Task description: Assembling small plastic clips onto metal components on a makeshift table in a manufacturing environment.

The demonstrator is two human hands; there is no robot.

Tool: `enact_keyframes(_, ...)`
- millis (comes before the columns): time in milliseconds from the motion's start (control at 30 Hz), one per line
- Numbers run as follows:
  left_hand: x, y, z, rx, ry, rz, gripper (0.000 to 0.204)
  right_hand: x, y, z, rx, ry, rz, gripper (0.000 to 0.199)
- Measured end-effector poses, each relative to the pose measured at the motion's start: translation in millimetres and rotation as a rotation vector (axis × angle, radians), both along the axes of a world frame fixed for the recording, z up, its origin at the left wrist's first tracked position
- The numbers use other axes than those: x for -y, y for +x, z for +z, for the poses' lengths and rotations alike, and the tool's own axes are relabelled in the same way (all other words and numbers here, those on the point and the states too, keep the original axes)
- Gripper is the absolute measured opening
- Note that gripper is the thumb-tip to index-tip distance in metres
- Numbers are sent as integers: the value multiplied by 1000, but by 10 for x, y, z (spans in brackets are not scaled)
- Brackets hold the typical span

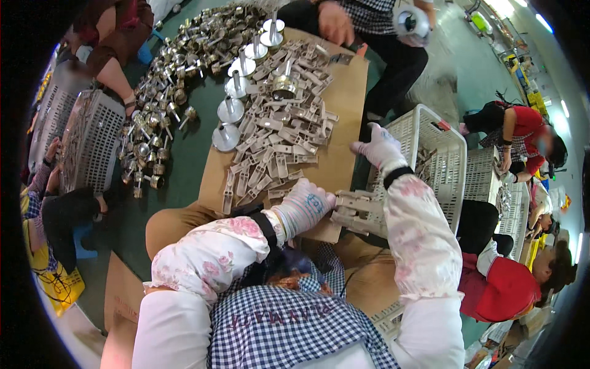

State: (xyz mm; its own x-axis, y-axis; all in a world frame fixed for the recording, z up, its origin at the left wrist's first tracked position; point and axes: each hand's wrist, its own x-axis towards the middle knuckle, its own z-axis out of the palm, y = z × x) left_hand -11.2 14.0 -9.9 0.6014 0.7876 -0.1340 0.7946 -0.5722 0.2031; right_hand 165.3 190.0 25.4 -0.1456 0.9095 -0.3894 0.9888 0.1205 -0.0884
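My left hand [305, 208], in a striped knit glove, is closed at the near edge of the cardboard sheet [344, 117]. Its fingertips grip the end of several grey plastic clip-like parts [358, 212], which jut out to the right. In a similar glove, my right hand [382, 149] is raised by the left rim of a white plastic basket [445, 154], thumb and fingers apart, with nothing visible in it. Ahead of both hands, a heap of loose grey plastic parts [286, 132] covers much of the cardboard.
Shiny round metal pieces with stems [150, 138] are piled on the floor at the left. A row of white discs with stems [230, 109] lines the cardboard's left edge. Opposite me, a person's hand [336, 23] hangs over the far end. A perforated crate [89, 138] stands far left.
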Motion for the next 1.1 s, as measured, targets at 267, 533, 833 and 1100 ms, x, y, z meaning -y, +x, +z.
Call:
enact_keyframes(267,-52,-48,-80,67,-18,-28,11,-97,-25,208,-172,-63,133,52)
enact_keyframes(533,-80,-20,-120,52,48,-10,11,868,42,904,-460,26,275,22)
enact_keyframes(833,-75,-34,-76,106,70,-3,13,2006,213,327,-567,504,557,15)
enact_keyframes(1100,-144,23,-307,163,105,45,20,2189,390,-79,-163,660,728,26)
